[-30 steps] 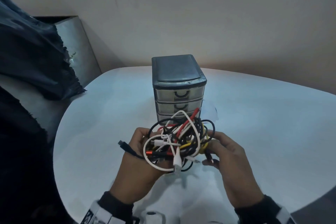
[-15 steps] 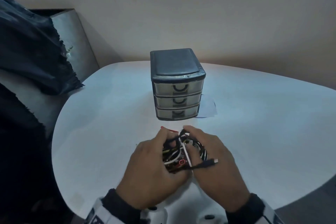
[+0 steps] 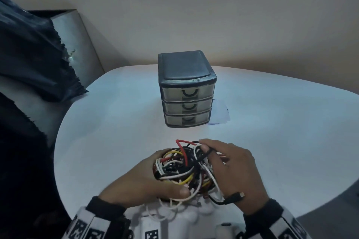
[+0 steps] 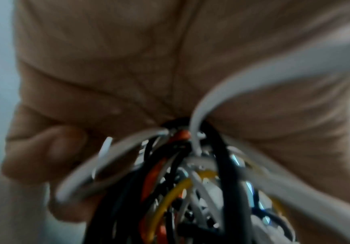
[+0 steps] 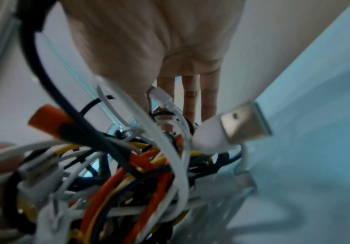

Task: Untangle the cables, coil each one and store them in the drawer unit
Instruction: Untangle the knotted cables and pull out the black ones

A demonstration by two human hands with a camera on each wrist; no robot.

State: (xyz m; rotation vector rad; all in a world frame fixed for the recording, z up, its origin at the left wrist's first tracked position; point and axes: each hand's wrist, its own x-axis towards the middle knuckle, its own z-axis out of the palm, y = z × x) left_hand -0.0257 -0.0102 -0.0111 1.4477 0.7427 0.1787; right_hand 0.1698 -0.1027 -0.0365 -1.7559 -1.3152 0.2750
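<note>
Item 1, cable tangle (image 3: pixel 184 169): one knotted mass of black, white, red and yellow leads, held over the near edge of the table (image 3: pixel 108 141), between both hands. A second ago it was lifted high in front of the drawer unit, hiding the lowest drawer; half a second ago it had dropped low and was closed in under both palms; now it sits low again but opened out, with a red loop (image 3: pixel 181 146) standing up at its far side. Judgement: inspection is over and the search for a free end has begun; no cable is separated yet, none coiled, none stored.

Count of cables: cannot tell; strands cross too densely. At least four colours. Plugs seen in the right wrist view: one white plug with a metal shell (image 5: pixel 230 130), one small white plug (image 5: pixel 159 95), one orange plug (image 5: pixel 48 120). One black plug (image 3: pixel 234 197) hangs loose at the near right.

Item 2, left hand (image 3: pixel 147 178): one; curled under and around the left of the tangle, thumb (image 3: pixel 175 190) across the near strands, gripping.

Item 3, right hand (image 3: pixel 235 170): one; fingertips pinching a black strand at the far top, remaining fingers loosely extended.

Item 4, drawer unit (image 3: pixel 186 87): one, dark-topped, three translucent drawers, all closed; standing beyond the tangle, well apart.

Item 5, paper sheet (image 3: pixel 220 114): one, under the unit's right side.

Item 6, dark cloth (image 3: pixel 33 52): one, far left.
</note>
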